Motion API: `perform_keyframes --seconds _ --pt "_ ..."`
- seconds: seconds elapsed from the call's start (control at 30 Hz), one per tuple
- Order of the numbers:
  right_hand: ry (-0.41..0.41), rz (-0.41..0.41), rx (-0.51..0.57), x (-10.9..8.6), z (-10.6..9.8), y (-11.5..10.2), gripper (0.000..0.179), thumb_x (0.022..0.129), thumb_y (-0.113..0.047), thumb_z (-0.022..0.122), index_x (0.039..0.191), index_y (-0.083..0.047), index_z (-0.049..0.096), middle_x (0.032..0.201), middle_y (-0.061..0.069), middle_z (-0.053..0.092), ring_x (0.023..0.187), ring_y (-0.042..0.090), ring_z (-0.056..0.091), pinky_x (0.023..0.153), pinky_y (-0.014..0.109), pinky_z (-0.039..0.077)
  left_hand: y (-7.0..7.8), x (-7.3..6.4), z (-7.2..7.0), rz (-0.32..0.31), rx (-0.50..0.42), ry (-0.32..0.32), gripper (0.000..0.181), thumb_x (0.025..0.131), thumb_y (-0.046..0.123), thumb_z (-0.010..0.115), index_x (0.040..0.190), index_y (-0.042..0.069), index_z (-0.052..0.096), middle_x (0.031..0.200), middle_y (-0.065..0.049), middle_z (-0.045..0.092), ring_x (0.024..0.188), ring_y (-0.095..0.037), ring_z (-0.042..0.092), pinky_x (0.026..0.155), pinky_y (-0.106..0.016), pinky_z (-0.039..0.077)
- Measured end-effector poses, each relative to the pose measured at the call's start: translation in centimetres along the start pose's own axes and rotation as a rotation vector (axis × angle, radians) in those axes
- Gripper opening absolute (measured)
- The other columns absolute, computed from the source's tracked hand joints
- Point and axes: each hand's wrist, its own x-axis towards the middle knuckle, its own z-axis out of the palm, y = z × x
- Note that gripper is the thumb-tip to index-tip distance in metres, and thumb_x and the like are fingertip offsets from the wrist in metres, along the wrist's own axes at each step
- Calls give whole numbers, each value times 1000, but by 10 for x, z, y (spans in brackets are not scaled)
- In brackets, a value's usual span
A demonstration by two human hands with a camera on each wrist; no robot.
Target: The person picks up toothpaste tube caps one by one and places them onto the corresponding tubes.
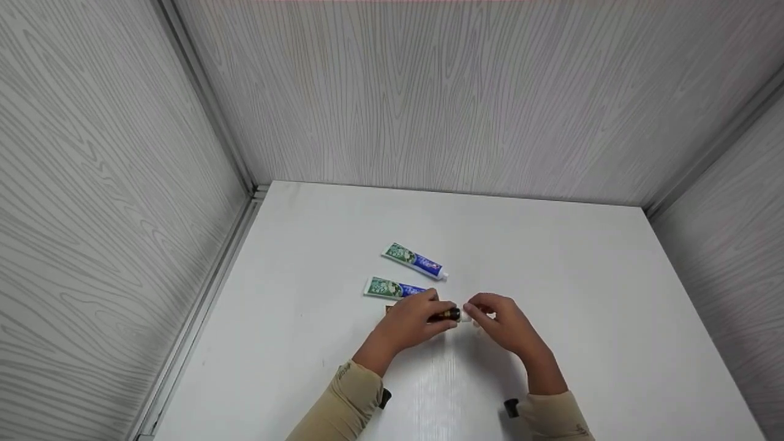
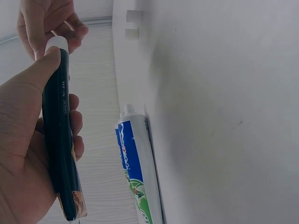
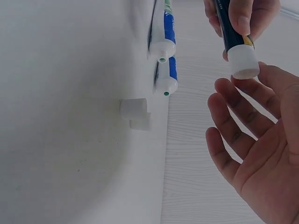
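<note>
My left hand [image 1: 413, 318] grips a dark toothpaste tube [image 2: 58, 116] along its body, thumb up near the neck. A white cap [image 3: 244, 61] sits on the tube's end, facing right. At that cap my right hand [image 3: 261, 135] has its thumb and index finger on either side, the other fingers spread loosely below. Two blue, green and white toothpaste tubes lie on the table beyond the left hand: a farther one [image 1: 416, 261] and a nearer one [image 1: 392, 288], partly hidden by that hand. Their nozzles show bare in the right wrist view.
Two loose white caps, one nearer [image 3: 133, 109] and one behind it [image 3: 141, 122], rest on the white table [image 1: 306, 245] near the right hand. Grey wood-grain panels [image 1: 398, 92] rise at the back and both sides of the table.
</note>
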Motion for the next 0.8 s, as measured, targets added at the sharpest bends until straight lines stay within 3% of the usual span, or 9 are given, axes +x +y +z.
perform_keyframes --seconds 0.17,0.27,0.37,0.5,0.63,0.8 --pt "9 40 -13 0 -1 1 32 110 -45 58 110 -20 79 105 -5 77 103 15 70 97 51 55 -1 1 0 -1 -15 -1 40 105 51 63 133 26 75 102 2 62 79 -8 53 69 -23 44" --pt "28 48 1 -1 -1 2 31 111 -41 57 116 -19 78 113 1 77 105 16 68 96 49 55 -1 1 1 0 -18 -1 40 105 52 63 133 26 75 102 2 62 79 -8 52 69 -23 44" --pt "32 -14 39 -5 -1 4 18 108 -20 64 122 -20 74 120 7 75 103 18 68 94 50 55 -1 0 1 1 -20 2 39 105 52 63 132 26 75 101 2 62 79 -8 52 68 -22 43" --pt "15 -131 79 -7 0 5 39 92 4 70 122 -21 69 119 10 72 94 18 67 90 49 57 -2 0 1 4 -19 11 37 104 51 64 128 26 76 99 3 61 77 -8 51 67 -22 42" --pt "12 -161 72 -8 0 3 39 88 7 73 117 -18 70 115 14 72 91 17 68 86 45 58 -1 0 0 8 -16 17 35 104 51 65 126 26 77 97 2 61 76 -8 51 66 -21 42" --pt "-4 -184 65 -10 0 2 35 87 6 77 115 -14 71 113 8 72 90 19 70 84 40 58 0 -1 -1 6 -4 9 37 104 52 64 127 25 77 99 2 63 78 -8 53 68 -22 45"
